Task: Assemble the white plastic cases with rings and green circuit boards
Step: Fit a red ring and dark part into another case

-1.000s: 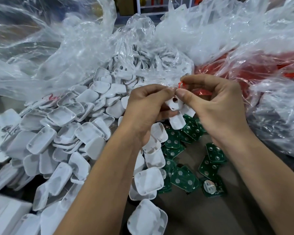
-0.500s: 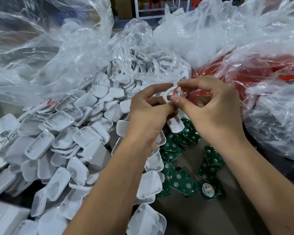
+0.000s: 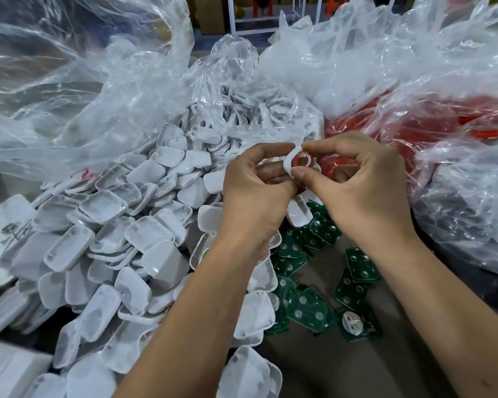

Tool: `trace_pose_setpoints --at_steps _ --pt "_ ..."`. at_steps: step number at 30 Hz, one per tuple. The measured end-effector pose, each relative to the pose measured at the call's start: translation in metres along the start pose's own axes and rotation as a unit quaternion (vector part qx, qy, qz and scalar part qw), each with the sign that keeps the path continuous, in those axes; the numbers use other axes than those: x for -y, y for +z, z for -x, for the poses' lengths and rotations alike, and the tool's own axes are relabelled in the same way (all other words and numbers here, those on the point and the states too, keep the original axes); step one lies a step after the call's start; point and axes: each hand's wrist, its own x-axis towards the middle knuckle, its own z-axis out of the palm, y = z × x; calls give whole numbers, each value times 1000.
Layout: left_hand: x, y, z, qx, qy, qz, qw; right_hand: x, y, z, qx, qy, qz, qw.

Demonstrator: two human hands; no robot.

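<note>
A white case (image 3: 288,165) is held up in front of the plastic bags, pinched by both hands. Since a second ago it has been lifted and turned: then its outer face with a small hole was shown and a red ring was held just above it; now the hollow side is turned toward the camera and the red ring (image 3: 303,162) is seen lying inside it. From this it can be judged that the ring has been seated, or nearly so, and that a green board would be wanted next.

The left hand (image 3: 256,193) is curled round the case's left edge, with the forefinger arched over its top. The right hand (image 3: 362,193) is pinched on the case and ring, thumb below and forefinger above (whether the ring is fully pressed home cannot be told).

The green boards (image 3: 308,307) lie scattered on the brown table (image 3: 328,366) below the hands, beside a big heap of white cases (image 3: 104,225). More red parts are kept in a clear bag (image 3: 400,122) at the right.

As for writing, a white box (image 3: 9,234) at the left edge bears a dark printed mark, too small and blurred to be read; no brand can be made out anywhere.
</note>
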Motion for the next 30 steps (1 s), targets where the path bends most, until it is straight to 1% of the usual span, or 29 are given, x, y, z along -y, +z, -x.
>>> trace_pose_setpoints --at_steps 4,7,12,16,18,24,30 --pt "0 2 1 2 13 0 1000 -2 1 0 -8 15 -32 999" --pt "-1 4 2 15 12 19 1000 -3 0 1 -16 5 -39 999" --pt "-3 5 3 15 -18 63 998 -3 0 0 -15 -8 -58 998" --pt "-5 6 2 1 -67 119 991 -3 -2 -2 -12 -5 -86 996" --pt "-6 6 3 2 -75 129 989 -2 -2 -2 -8 -3 -92 996" --pt "-7 7 3 -19 -69 123 990 -1 -1 -2 8 -3 -107 994" --pt "-10 4 2 -46 -69 167 982 -2 -1 -1 19 -2 -113 993"
